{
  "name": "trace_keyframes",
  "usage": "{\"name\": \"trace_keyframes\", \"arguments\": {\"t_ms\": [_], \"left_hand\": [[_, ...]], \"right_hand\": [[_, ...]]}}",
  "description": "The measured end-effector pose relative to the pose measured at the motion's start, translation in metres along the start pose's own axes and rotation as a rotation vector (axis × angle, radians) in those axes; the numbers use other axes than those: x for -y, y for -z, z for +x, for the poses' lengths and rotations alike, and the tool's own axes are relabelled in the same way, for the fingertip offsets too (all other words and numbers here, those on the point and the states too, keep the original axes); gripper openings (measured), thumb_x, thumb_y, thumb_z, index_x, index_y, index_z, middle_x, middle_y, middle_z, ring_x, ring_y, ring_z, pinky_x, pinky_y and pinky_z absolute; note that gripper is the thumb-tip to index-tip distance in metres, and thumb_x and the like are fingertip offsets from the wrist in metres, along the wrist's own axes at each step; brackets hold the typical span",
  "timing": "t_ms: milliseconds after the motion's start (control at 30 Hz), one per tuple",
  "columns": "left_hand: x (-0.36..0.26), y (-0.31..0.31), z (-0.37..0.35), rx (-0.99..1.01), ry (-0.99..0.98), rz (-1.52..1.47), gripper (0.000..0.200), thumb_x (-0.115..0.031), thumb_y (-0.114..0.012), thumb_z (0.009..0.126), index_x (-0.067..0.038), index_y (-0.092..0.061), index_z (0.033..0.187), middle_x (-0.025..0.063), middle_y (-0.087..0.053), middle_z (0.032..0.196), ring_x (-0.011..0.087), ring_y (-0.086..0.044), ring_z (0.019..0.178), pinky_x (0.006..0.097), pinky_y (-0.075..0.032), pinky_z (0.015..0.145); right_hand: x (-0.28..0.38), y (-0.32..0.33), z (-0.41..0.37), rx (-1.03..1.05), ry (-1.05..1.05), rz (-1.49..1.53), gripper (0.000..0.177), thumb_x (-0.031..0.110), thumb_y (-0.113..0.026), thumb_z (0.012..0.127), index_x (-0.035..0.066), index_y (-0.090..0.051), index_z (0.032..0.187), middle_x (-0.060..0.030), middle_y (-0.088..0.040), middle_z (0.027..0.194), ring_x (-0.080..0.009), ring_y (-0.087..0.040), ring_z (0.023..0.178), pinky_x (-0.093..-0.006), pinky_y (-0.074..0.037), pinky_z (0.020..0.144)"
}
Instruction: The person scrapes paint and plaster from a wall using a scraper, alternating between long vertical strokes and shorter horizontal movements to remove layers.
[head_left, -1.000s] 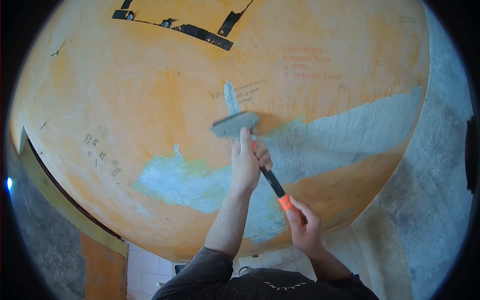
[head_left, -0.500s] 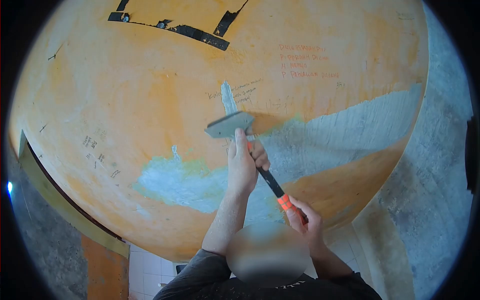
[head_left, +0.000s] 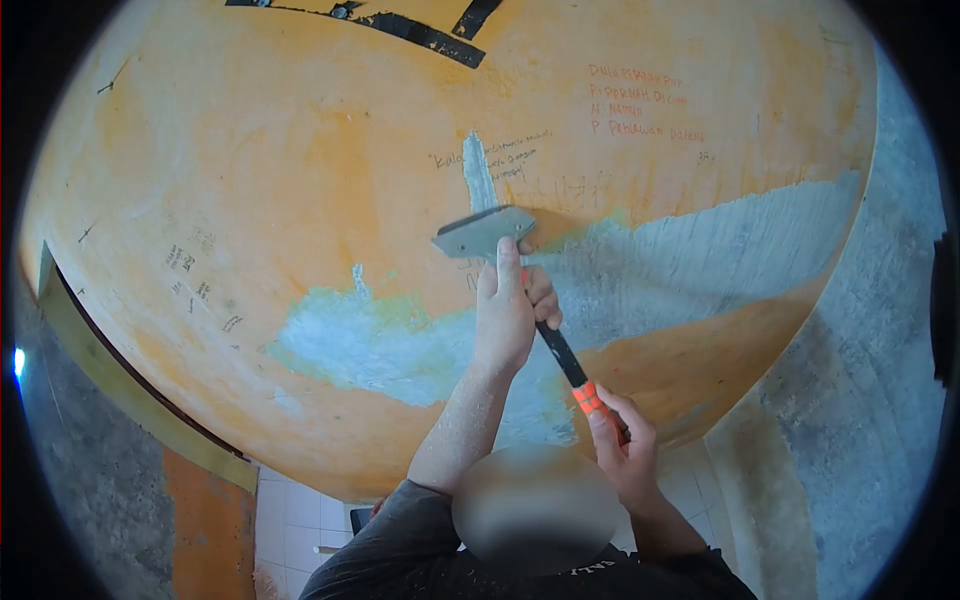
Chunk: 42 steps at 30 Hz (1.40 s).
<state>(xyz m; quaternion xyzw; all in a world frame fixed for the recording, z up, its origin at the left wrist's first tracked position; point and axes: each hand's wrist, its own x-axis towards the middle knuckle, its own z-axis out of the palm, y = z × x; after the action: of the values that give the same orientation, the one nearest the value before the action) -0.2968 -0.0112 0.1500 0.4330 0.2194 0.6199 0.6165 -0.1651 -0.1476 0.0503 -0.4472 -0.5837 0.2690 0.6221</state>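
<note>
A long-handled scraper [head_left: 487, 233] with a wide grey metal head lies against an orange painted wall [head_left: 300, 180]. My left hand [head_left: 508, 315] is wrapped round its shaft just below the head, the thumb laid up along the head. Lower down, my right hand [head_left: 628, 440] grips the orange and black handle end. A narrow scraped strip [head_left: 478, 170] runs upward from the head, through black handwriting. Larger bare grey-blue patches [head_left: 370, 345] spread to the left of and below my left hand, and to its right. Pale dust covers my left forearm.
Black tape strips [head_left: 420, 35] cross the top of the wall. Red handwriting [head_left: 640, 100] is at the upper right. A dark-edged opening [head_left: 140, 370] slants along the lower left. White floor tiles [head_left: 300, 510] show below, and a grey wall [head_left: 850, 400] stands at the right.
The scraper and both hands have shifted slightly right in the view, and the head sits a little higher. The wall markings have also moved up and right as the view shifted.
</note>
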Motion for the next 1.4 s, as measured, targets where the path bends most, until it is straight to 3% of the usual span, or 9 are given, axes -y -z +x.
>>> {"name": "trace_keyframes", "arguments": {"t_ms": [267,500,667,1000,1067,1300,1400], "left_hand": [[0.012,0.009,-0.008,0.017,0.031,-0.008,0.037,-0.048,-0.034,0.105,-0.013,-0.046,0.107,-0.005,-0.029,0.061,0.0078,-0.032,0.05,0.0254,-0.033,0.048],[-0.001,0.005,0.004,0.061,-0.02,-0.036,0.038,-0.049,-0.035,0.104,-0.012,-0.045,0.108,-0.0051,-0.029,0.06,0.0078,-0.032,0.048,0.026,-0.034,0.046],[0.0,0.007,0.001,0.007,0.035,0.0,0.036,-0.047,-0.036,0.105,-0.013,-0.045,0.109,-0.0046,-0.029,0.06,0.0079,-0.032,0.048,0.0259,-0.034,0.046],[-0.011,-0.002,0.006,0.061,-0.027,0.01,0.036,-0.045,-0.038,0.105,-0.01,-0.046,0.108,-0.0043,-0.03,0.062,0.0078,-0.034,0.05,0.0259,-0.035,0.048],[-0.024,-0.01,0.015,0.048,-0.096,-0.017,0.037,-0.046,-0.039,0.105,-0.01,-0.046,0.108,-0.0045,-0.03,0.062,0.0075,-0.033,0.05,0.0259,-0.036,0.048],[-0.008,0.003,0.01,0.069,-0.048,-0.008,0.031,-0.045,-0.038,0.105,-0.015,-0.046,0.104,-0.0056,-0.029,0.061,0.0069,-0.032,0.047,0.0258,-0.035,0.045],[-0.011,-0.003,0.013,0.087,-0.029,-0.025,0.032,-0.045,-0.04,0.104,-0.014,-0.044,0.107,-0.0048,-0.03,0.061,0.0068,-0.033,0.048,0.0258,-0.035,0.046]], "right_hand": [[-0.009,-0.006,-0.017,-0.016,-0.029,-0.003,0.032,0.01,-0.059,0.096,-0.005,-0.059,0.124,-0.0065,-0.066,0.085,-0.0055,-0.05,0.065,-0.022,-0.041,0.057],[0.011,-0.002,-0.001,0.035,-0.046,-0.111,0.033,0.011,-0.059,0.096,-0.006,-0.059,0.124,-0.009,-0.068,0.092,-0.007,-0.055,0.07,-0.0231,-0.045,0.062],[0.009,-0.004,-0.005,0.024,-0.062,-0.066,0.032,0.011,-0.058,0.096,-0.006,-0.059,0.123,-0.006,-0.066,0.083,-0.0079,-0.055,0.067,-0.0247,-0.044,0.058],[0.018,-0.002,0.004,0.024,-0.112,-0.021,0.033,0.012,-0.058,0.097,-0.006,-0.059,0.124,-0.0069,-0.066,0.084,-0.0076,-0.054,0.067,-0.0238,-0.044,0.059],[0.032,-0.005,0.022,-0.002,0.038,-0.041,0.034,0.012,-0.058,0.097,-0.007,-0.058,0.125,-0.0064,-0.065,0.083,-0.0063,-0.051,0.067,-0.0221,-0.042,0.06],[0.015,-0.002,0.0,0.051,-0.101,-0.021,0.033,0.012,-0.057,0.098,-0.007,-0.058,0.125,-0.0085,-0.066,0.089,-0.0079,-0.054,0.07,-0.0235,-0.045,0.063],[0.026,-0.001,0.012,-0.007,-0.005,-0.077,0.033,0.012,-0.057,0.098,-0.007,-0.058,0.125,-0.0089,-0.066,0.09,-0.0084,-0.055,0.073,-0.024,-0.045,0.065]]}}
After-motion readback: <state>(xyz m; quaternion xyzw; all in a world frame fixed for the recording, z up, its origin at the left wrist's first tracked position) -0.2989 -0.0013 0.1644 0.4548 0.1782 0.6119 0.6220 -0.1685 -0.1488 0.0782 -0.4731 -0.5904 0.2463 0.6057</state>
